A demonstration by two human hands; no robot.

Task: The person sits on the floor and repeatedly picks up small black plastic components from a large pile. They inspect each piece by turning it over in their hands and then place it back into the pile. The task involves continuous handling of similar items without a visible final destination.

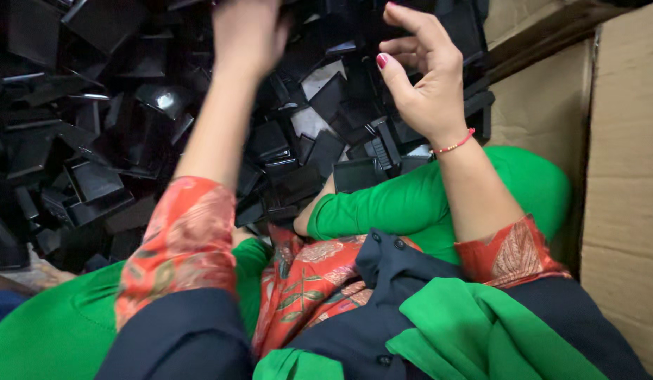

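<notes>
Both hands hung over a big heap of black plastic parts (129,127) (jumbled, pointing every which way, no shared long axis). The left hand (245,32) was blurred, so its grip couldn't be told. The right hand (425,77) had fingers loosely curled, holding nothing, beside a cardboard box (622,176).

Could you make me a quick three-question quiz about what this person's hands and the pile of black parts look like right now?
1. True or false: the right hand is clenched in a tight fist around a black part.
2. Which hand wears a thin red bracelet at the wrist? A) left B) right C) both
3. What stands at the right edge, beside the pile of black plastic parts?

Key
1. False: its fingers are loosely curled and open, with nothing visibly held.
2. B. The left hand is blurred, its wrist bare.
3. A brown cardboard box.
</notes>
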